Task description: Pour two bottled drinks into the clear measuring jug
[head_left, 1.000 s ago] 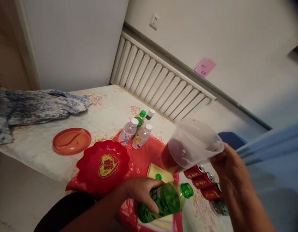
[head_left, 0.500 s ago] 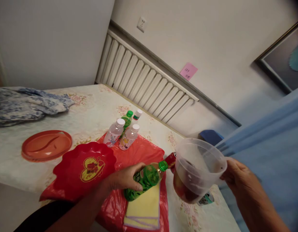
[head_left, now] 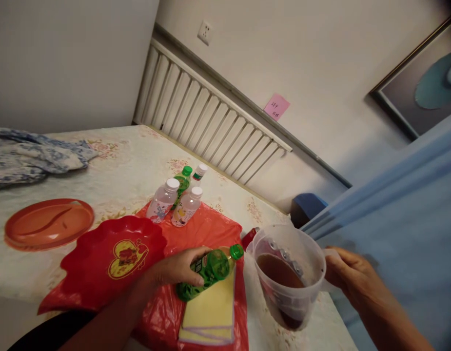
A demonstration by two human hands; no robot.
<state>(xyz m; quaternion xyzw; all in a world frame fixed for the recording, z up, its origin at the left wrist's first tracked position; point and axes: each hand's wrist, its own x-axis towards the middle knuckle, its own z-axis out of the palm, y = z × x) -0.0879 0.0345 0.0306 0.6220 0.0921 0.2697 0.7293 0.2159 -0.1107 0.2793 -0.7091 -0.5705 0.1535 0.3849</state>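
Note:
My left hand (head_left: 183, 267) is wrapped round a green-labelled drink bottle (head_left: 206, 273) with a green cap, tilted to the right above folded yellow cloths (head_left: 210, 312). At the right, my right hand (head_left: 344, 268) grips the handle of a clear plastic pitcher (head_left: 289, 282) holding dark brown liquid. The pitcher leans slightly; whether its base touches the table I cannot tell. Behind its rim a red can (head_left: 249, 238) shows in part. Beneath the bottle and cloths lies a red plastic bag (head_left: 210, 226). A red scalloped tray (head_left: 89, 263) rests left of my left hand.
Two white-capped bottles (head_left: 186, 207), a green-capped bottle (head_left: 182, 180) and another white-capped bottle (head_left: 198, 174) stand behind the bag. An orange oval dish (head_left: 49, 224) and patterned cloth (head_left: 38, 158) lie left. A radiator (head_left: 210, 112) lines the wall; a blue curtain (head_left: 404, 209) hangs right.
The pitcher has moved down and come closer to upright, its liquid now showing through the open top. The left hand still holds the bottle. The whole view has shifted slightly.

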